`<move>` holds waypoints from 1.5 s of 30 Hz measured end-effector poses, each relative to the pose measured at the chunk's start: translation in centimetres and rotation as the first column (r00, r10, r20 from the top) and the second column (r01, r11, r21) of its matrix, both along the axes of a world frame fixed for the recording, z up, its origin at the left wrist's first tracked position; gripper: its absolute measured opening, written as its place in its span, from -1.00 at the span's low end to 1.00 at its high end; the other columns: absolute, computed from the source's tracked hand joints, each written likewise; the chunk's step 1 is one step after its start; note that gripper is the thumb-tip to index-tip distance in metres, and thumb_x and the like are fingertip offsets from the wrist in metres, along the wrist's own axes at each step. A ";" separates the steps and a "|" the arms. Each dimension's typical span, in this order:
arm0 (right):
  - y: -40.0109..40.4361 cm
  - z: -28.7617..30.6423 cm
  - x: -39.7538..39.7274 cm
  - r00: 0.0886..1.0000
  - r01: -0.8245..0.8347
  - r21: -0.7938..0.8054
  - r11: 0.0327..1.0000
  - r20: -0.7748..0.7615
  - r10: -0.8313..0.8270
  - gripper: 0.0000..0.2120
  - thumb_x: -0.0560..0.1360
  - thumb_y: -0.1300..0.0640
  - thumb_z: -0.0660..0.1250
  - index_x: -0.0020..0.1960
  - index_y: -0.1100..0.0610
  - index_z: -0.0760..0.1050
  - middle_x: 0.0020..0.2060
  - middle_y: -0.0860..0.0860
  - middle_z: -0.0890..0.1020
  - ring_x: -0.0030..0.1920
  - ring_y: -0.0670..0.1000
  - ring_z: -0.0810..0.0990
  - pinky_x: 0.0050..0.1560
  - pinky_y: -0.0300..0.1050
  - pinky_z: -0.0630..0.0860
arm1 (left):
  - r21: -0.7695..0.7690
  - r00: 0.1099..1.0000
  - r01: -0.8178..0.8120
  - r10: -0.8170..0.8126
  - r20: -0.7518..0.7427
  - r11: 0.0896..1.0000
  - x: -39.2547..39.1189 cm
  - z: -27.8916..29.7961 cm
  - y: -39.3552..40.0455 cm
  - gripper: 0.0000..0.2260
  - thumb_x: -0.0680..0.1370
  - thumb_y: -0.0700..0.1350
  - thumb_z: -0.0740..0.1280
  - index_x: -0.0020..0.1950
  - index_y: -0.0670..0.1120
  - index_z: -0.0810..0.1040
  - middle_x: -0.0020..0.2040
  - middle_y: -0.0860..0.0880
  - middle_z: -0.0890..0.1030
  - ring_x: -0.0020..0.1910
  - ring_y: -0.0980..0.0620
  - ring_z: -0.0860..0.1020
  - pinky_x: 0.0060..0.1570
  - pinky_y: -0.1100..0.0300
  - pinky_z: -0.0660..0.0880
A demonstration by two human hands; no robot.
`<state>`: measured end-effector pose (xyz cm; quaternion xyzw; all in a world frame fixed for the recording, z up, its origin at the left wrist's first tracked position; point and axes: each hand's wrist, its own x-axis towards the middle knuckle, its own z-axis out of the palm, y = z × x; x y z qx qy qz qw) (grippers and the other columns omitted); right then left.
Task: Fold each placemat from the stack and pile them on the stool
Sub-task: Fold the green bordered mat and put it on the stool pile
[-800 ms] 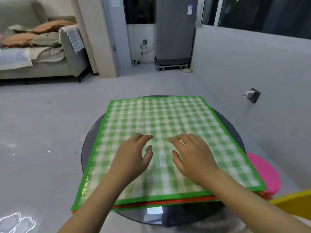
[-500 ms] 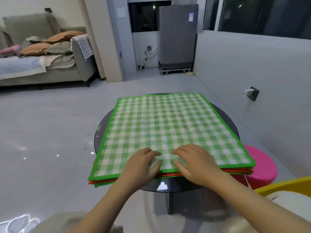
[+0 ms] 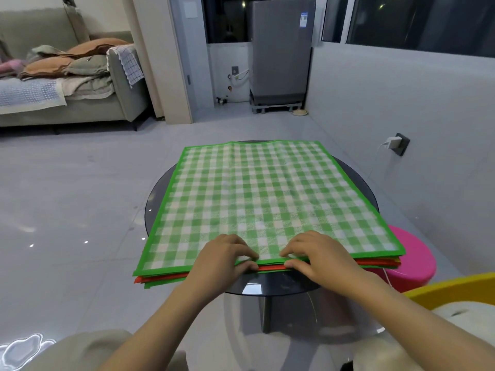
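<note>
Green checked placemat (image 3: pixel 265 199), unlabelled, pinched by left hand (image 3: pixel 223 259) and right hand (image 3: pixel 320 257).

The placemat stack (image 3: pixel 267 204) covers nearly the whole desk (image 3: pixel 158 207); open floor (image 3: pixel 80 210) lies left, pink stool (image 3: pixel 412 263) crowds the right.

I see only the near edges of the lower placemats (image 3: pixel 166 280); the green checked placemat (image 3: pixel 267 199) covers the rest, so I cannot count them. It also hides most of the table (image 3: pixel 270 289). The pink stool (image 3: pixel 412 266), at 4 o'clock from the stack, is partly behind the stack. Left hand (image 3: pixel 219 261) and right hand (image 3: pixel 318 257) fingertips curl over the near edge; how many layers they pinch is unclear.
</note>
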<state>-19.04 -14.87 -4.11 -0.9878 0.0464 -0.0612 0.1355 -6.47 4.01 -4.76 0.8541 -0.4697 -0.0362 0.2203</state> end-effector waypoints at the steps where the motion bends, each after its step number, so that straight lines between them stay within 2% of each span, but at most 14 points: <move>1: -0.1 0.0 0.0 1.000 0.007 0.014 1.000 0.003 -0.007 -0.71 0.52 -0.15 0.23 0.18 -0.11 0.54 0.12 -0.20 0.56 0.17 -0.16 0.42 0.12 -0.27 0.36 | -0.006 1.000 -0.004 0.004 -0.021 1.000 0.1 0.1 0.0 -0.80 0.49 0.11 0.37 0.05 0.11 0.66 0.06 0.14 0.57 0.08 0.15 0.45 0.03 0.29 0.37; 6: -0.2 0.4 0.3 0.999 0.035 0.056 0.998 -0.019 -0.034 -0.71 0.48 -0.17 0.29 0.13 -0.09 0.57 0.08 -0.20 0.58 0.15 -0.17 0.44 0.11 -0.25 0.39 | 0.011 0.996 -0.034 0.035 -0.084 0.999 0.4 0.6 -0.3 -0.85 0.50 0.06 0.37 -0.04 0.06 0.69 0.00 0.12 0.60 0.03 0.16 0.48 0.00 0.23 0.43; 8: -0.2 0.5 0.4 0.999 0.040 0.066 0.997 -0.029 -0.038 -0.70 0.48 -0.18 0.29 0.13 -0.09 0.58 0.07 -0.20 0.58 0.14 -0.18 0.44 0.09 -0.27 0.39 | 0.030 0.996 -0.053 0.055 -0.067 0.998 0.4 0.9 -0.4 -0.84 0.52 0.04 0.34 -0.03 0.03 0.68 -0.01 0.11 0.60 0.01 0.13 0.50 -0.01 0.18 0.45; 13: -0.2 1.1 0.5 0.996 0.085 0.093 0.992 -0.021 -0.084 -0.78 0.52 -0.10 0.28 0.05 -0.07 0.63 -0.01 -0.17 0.63 0.04 -0.17 0.51 -0.01 -0.29 0.42 | 0.029 0.994 -0.103 0.104 -0.023 0.994 0.0 1.2 -0.5 -0.83 0.56 0.03 0.29 -0.03 0.02 0.65 -0.03 0.10 0.62 -0.02 0.12 0.52 -0.02 0.20 0.46; 18: 0.0 1.7 0.2 0.993 0.121 0.072 0.990 -0.003 -0.121 -0.78 0.54 -0.08 0.25 0.01 -0.04 0.63 -0.10 -0.14 0.66 -0.08 -0.15 0.56 -0.21 -0.39 0.36 | 0.012 0.992 -0.123 0.123 0.008 0.992 -0.5 2.2 -0.5 -0.83 0.57 0.03 0.27 -0.02 0.01 0.63 -0.09 0.10 0.66 -0.06 0.11 0.56 -0.14 0.25 0.42; 23: 0.6 3.9 -0.8 0.987 0.143 0.066 0.988 0.059 -0.146 -0.77 0.54 -0.10 0.23 0.01 -0.05 0.62 -0.12 -0.13 0.67 -0.10 -0.14 0.58 -0.14 -0.27 0.44 | -0.029 0.991 -0.127 0.128 0.032 0.991 -1.2 4.5 0.0 -0.85 0.56 0.02 0.30 -0.07 0.01 0.63 -0.18 0.09 0.67 -0.21 0.14 0.54 -0.30 0.30 0.35; 26: 0.9 5.7 -1.7 0.984 0.145 0.078 0.986 0.093 -0.152 -0.79 0.53 -0.12 0.24 -0.05 -0.07 0.61 -0.25 -0.14 0.64 -0.27 -0.16 0.52 -0.28 -0.33 0.34 | -0.044 0.994 -0.111 0.112 0.013 0.993 -1.8 6.5 0.8 -0.87 0.55 0.01 0.31 -0.11 0.03 0.63 -0.33 0.17 0.59 -0.32 0.19 0.48 -0.33 0.33 0.35; 29: 1.3 8.0 -2.0 0.981 0.146 0.053 0.988 0.121 -0.151 -0.81 0.53 -0.13 0.23 -0.09 -0.09 0.58 -0.32 -0.15 0.61 -0.38 -0.18 0.45 -0.37 -0.36 0.22 | -0.044 0.996 -0.093 0.092 -0.012 0.995 -1.9 9.1 1.3 -0.88 0.54 0.00 0.32 -0.19 0.10 0.59 -0.35 0.19 0.56 -0.31 0.21 0.51 -0.26 0.24 0.45; 32: 1.3 10.3 -1.4 0.971 0.150 0.046 0.988 0.183 -0.155 -0.82 0.51 -0.14 0.24 -0.11 -0.10 0.56 -0.32 -0.14 0.61 -0.33 -0.16 0.50 -0.35 -0.32 0.30 | -0.043 0.993 -0.096 0.098 0.062 0.994 -1.3 11.7 1.0 -0.86 0.55 0.01 0.31 -0.21 0.13 0.53 -0.36 0.20 0.55 -0.34 0.24 0.49 -0.34 0.30 0.38; 35: 0.5 11.6 0.5 0.957 0.170 0.055 0.984 0.229 -0.179 -0.84 0.52 -0.12 0.26 -0.11 -0.09 0.56 -0.29 -0.15 0.61 -0.25 -0.14 0.53 -0.33 -0.31 0.33 | -0.059 0.973 -0.147 0.155 0.171 0.987 0.3 13.3 -0.4 -0.88 0.57 0.02 0.28 -0.11 0.07 0.58 -0.26 0.14 0.61 -0.29 0.19 0.50 -0.41 0.37 0.28; 37: -0.6 11.7 2.5 0.944 0.185 0.078 0.980 0.262 -0.199 -0.86 0.52 -0.06 0.27 -0.10 -0.05 0.57 -0.25 -0.17 0.60 -0.20 -0.13 0.53 -0.30 -0.29 0.33 | -0.079 0.961 -0.186 0.198 0.192 0.979 1.9 13.4 -1.8 -0.88 0.57 0.01 0.28 -0.05 0.05 0.60 -0.16 0.09 0.64 -0.18 0.10 0.54 -0.36 0.28 0.33; 40: -2.6 10.6 5.8 0.917 0.238 0.022 0.971 0.325 -0.232 -0.88 0.52 0.00 0.30 -0.06 0.00 0.59 -0.16 -0.13 0.63 -0.08 -0.03 0.53 -0.07 -0.17 0.35 | -0.120 0.951 -0.216 0.236 0.197 0.969 5.0 12.3 -4.2 -0.88 0.57 -0.05 0.28 -0.01 0.01 0.61 -0.08 0.06 0.66 -0.06 0.02 0.58 -0.15 0.16 0.44; 42: -3.7 9.4 7.9 0.893 0.278 -0.049 0.959 0.380 -0.240 -0.89 0.51 0.03 0.32 -0.07 0.02 0.60 -0.16 -0.09 0.64 -0.07 0.04 0.52 0.02 -0.10 0.30 | -0.141 0.936 -0.230 0.259 0.238 0.963 6.9 11.0 -5.6 -0.87 0.58 -0.08 0.25 0.02 0.01 0.60 -0.02 0.07 0.65 0.00 0.01 0.58 0.01 0.14 0.38; 45: -5.1 7.8 10.6 0.874 0.294 -0.057 0.954 0.419 -0.244 -0.92 0.48 0.07 0.36 -0.10 0.05 0.61 -0.18 -0.05 0.64 -0.08 0.09 0.53 0.02 -0.06 0.27 | -0.178 0.911 -0.264 0.305 0.276 0.948 9.4 8.8 -7.2 -0.83 0.59 -0.09 0.21 0.08 0.04 0.57 0.03 0.08 0.62 0.06 0.03 0.54 0.11 0.13 0.24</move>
